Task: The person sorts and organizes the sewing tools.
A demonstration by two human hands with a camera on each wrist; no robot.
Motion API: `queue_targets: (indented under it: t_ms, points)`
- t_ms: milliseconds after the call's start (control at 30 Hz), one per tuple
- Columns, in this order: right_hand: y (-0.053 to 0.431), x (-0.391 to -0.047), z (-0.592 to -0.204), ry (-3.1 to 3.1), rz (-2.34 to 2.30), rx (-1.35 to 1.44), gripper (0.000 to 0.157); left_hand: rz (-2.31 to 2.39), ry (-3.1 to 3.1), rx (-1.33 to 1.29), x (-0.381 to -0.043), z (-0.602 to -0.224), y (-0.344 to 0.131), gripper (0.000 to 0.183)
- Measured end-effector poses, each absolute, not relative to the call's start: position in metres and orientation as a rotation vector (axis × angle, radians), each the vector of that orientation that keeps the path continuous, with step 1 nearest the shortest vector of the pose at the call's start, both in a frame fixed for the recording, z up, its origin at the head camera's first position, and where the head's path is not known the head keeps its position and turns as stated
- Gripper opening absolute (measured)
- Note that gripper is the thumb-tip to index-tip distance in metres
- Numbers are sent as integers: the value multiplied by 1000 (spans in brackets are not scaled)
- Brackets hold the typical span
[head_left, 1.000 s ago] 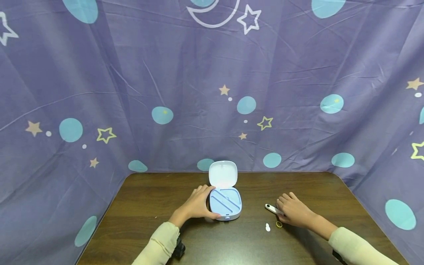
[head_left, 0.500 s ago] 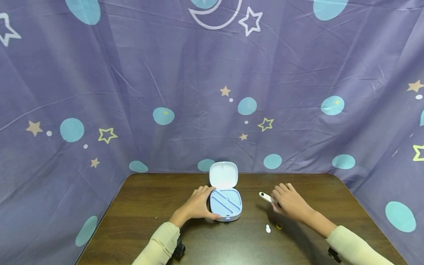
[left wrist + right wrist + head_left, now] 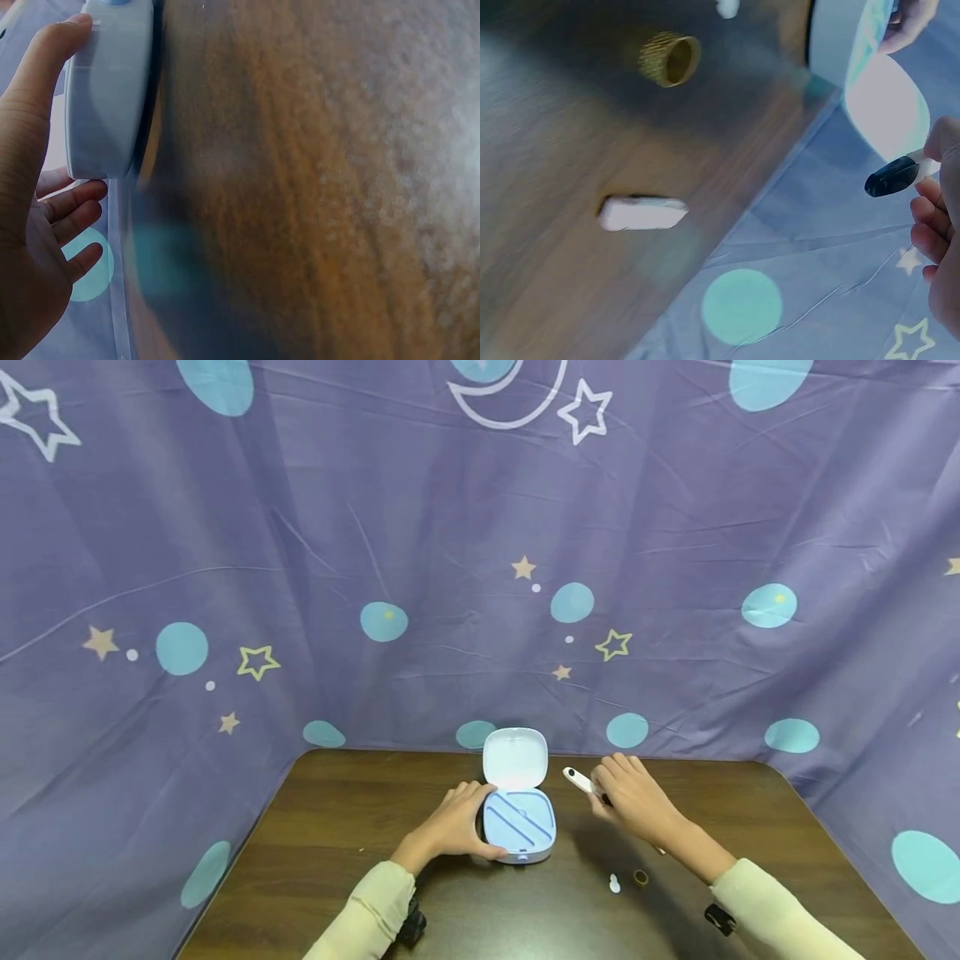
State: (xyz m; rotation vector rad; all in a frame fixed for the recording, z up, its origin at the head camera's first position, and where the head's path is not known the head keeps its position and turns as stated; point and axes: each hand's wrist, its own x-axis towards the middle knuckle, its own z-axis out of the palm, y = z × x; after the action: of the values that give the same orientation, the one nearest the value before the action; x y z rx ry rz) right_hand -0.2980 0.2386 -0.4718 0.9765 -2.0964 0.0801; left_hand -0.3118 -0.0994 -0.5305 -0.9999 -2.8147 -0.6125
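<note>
A small light-blue case point(image 3: 519, 823) stands on the table with its white lid point(image 3: 515, 758) raised at the back. Diagonal slots and a flat insert show inside it. My left hand point(image 3: 454, 827) grips its left side, thumb at the front and fingers at the back. Above the table, right of the case, my right hand point(image 3: 628, 795) pinches a slim white tool point(image 3: 576, 778) with a dark dot at one end. Its other end point(image 3: 891, 177) is glossy black in the right wrist view. The tool's middle is hidden by the fingers.
A dimpled gold ring thimble point(image 3: 667, 58) lies on the brown table point(image 3: 337, 818) below my right hand. Beside it is a small white gourd-shaped piece point(image 3: 614, 883). A short white bar point(image 3: 643, 213) with a tapered tip lies nearby. A purple curtain point(image 3: 420, 693) hangs behind.
My right hand has lifted the white tool off the table and moved it left, nearer the case. My left hand keeps its grip on the case.
</note>
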Motion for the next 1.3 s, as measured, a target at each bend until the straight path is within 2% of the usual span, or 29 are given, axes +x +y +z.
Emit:
queue_targets:
  t_ms: [367, 600, 967, 1300]
  points:
    - [200, -308, -460, -2090, 73, 982, 17, -590, -2805, -1007, -311, -530, -96, 105]
    - [178, -314, -455, -2087, -35, 1005, 27, -568, -2816, -997, -312, -532, -95, 105]
    - [148, -310, -457, -2182, -130, 1015, 34, -543, -2821, -990, -313, -531, -96, 105]
    - [126, -304, -466, -2401, -78, 992, 30, -529, -2830, -977, -312, -529, -98, 102]
